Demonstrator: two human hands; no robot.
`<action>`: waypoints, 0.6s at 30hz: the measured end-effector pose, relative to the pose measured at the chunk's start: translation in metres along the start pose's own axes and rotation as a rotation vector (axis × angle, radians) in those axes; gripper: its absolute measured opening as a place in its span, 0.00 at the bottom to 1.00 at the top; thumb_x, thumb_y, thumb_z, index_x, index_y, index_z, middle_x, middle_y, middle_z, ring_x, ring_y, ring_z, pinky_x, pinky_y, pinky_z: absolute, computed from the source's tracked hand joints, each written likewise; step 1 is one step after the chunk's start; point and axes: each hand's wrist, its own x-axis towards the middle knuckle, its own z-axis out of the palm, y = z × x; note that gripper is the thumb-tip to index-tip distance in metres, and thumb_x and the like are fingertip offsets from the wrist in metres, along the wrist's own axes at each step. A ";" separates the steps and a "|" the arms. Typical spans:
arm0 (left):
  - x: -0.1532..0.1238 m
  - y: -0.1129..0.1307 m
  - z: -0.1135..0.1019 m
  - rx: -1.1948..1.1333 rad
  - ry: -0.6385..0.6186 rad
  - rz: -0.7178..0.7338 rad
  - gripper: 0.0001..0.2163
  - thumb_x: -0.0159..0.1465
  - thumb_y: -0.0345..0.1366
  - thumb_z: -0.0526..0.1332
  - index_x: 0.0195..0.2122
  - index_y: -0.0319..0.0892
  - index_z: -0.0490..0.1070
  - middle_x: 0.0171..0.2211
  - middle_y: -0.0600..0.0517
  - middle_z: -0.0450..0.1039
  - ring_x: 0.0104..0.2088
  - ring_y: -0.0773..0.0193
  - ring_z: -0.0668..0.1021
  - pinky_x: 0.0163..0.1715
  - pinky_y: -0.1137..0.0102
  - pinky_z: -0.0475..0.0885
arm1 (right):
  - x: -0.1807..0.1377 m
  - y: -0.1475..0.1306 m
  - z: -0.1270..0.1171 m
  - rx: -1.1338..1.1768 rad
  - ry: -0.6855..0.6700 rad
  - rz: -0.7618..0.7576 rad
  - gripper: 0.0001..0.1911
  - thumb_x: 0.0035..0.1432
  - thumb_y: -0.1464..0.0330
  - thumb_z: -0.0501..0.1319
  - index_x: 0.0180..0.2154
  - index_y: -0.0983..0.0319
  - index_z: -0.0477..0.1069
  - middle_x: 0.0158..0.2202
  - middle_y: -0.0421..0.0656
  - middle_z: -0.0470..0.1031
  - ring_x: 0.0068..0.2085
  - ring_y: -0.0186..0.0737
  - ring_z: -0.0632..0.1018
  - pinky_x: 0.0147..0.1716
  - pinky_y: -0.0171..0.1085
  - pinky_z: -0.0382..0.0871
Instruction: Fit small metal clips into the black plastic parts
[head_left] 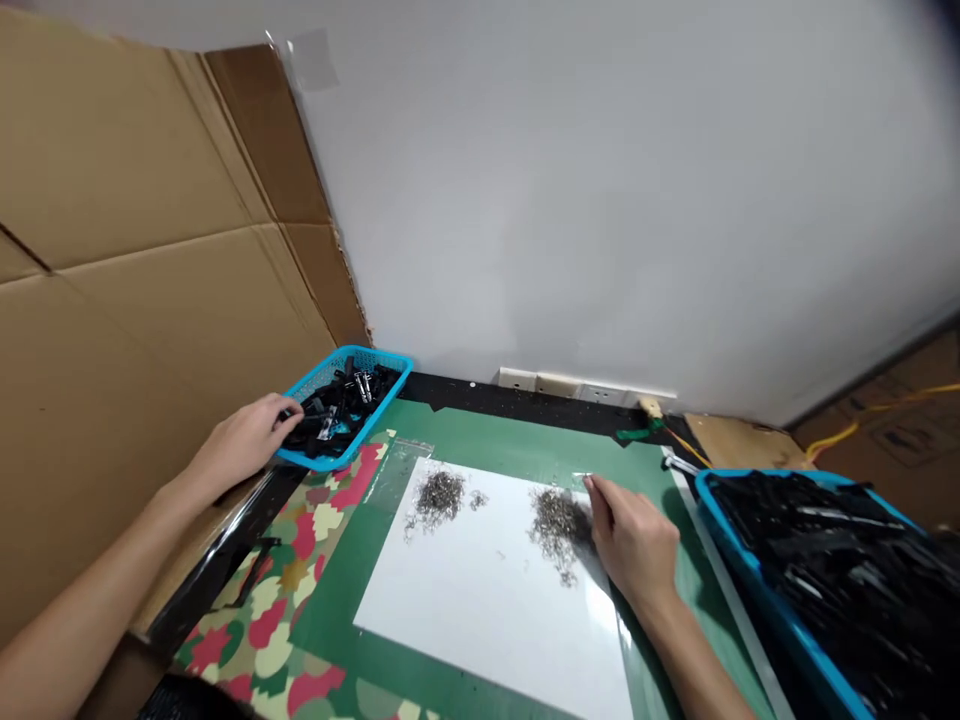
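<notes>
My left hand (251, 435) reaches over the near left rim of a small blue basket (382, 425) of black plastic pieces (341, 400). Its thumb and forefinger close around a dark end of one piece; the rest of that piece is hard to make out. On the right, my right hand (637, 540) is closed in a pinch beside a pile of tiny metal parts (556, 520). What its fingertips hold, if anything, is too small to tell. A second metal pile (440, 497) lies left on the same white sheet (472, 610).
At the right stands a larger blue basket (780, 605) heaped with black pieces. The green mat (517, 440) lies under the sheet, beside a patterned cover (281, 620) with a black piece on it. Cardboard (150, 220) walls the left; sockets (559, 386) line the back.
</notes>
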 end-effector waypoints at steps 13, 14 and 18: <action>-0.030 0.219 0.011 -1.047 0.195 0.159 0.13 0.72 0.47 0.64 0.48 0.44 0.74 0.43 0.47 0.77 0.44 0.58 0.80 0.46 0.66 0.75 | 0.008 -0.060 -0.041 0.269 -0.372 0.052 0.14 0.78 0.65 0.56 0.45 0.57 0.81 0.40 0.45 0.81 0.33 0.39 0.78 0.32 0.37 0.63; -0.034 0.238 0.019 -1.123 0.145 0.183 0.13 0.72 0.47 0.64 0.48 0.44 0.75 0.43 0.47 0.77 0.44 0.58 0.80 0.46 0.66 0.75 | 0.009 -0.067 -0.043 0.285 -0.449 0.044 0.14 0.77 0.64 0.58 0.43 0.57 0.81 0.38 0.44 0.80 0.32 0.38 0.78 0.31 0.37 0.61; -0.047 0.288 0.048 -1.341 -0.128 0.281 0.15 0.71 0.50 0.66 0.43 0.42 0.76 0.41 0.47 0.78 0.42 0.59 0.79 0.43 0.67 0.74 | 0.011 -0.088 -0.043 0.371 -0.683 0.040 0.09 0.73 0.64 0.63 0.41 0.56 0.83 0.35 0.41 0.80 0.32 0.37 0.78 0.30 0.36 0.56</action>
